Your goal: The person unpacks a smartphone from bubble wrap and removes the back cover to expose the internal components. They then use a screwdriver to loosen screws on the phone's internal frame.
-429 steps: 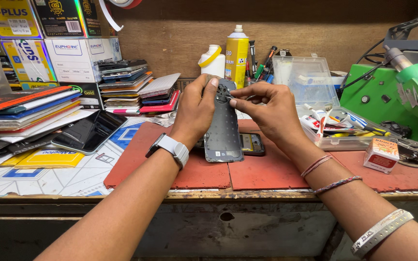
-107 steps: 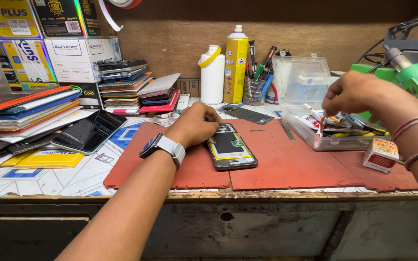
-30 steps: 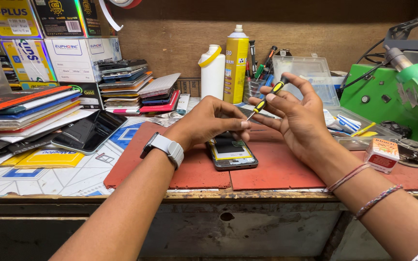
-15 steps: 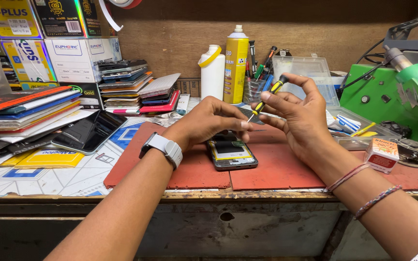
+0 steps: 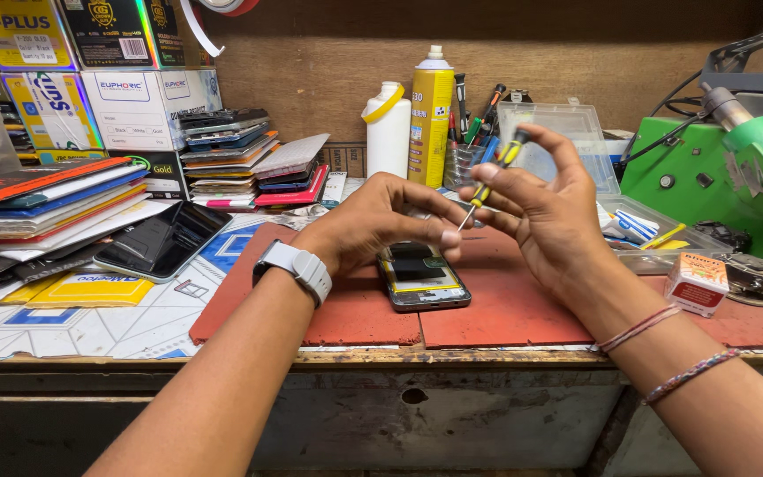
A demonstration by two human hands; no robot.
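Right hand [image 5: 551, 212] pinches small yellow-black screwdriver [image 5: 490, 181], tip angled down toward left fingertips. Left hand [image 5: 381, 221] curled, fingers pinched near tip, hovering over opened phone [image 5: 423, 283] lying flat on red mat [image 5: 487, 309] on worktop.

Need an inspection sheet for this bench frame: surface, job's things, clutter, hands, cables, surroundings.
Surface: red mat on a worn bench, patterned sheet to the left.
Job's things: opened phone flat on the mat; small screwdriver, yellow and black.
Clutter: stacked phones and cases, spray can, white bottle, clear parts box.
Hands: left hand above the phone, fingertips near the screwdriver tip; right hand grips the screwdriver.
Cables: dark leads by the green machine.
Surroundings: boxes stacked against a wooden back wall.
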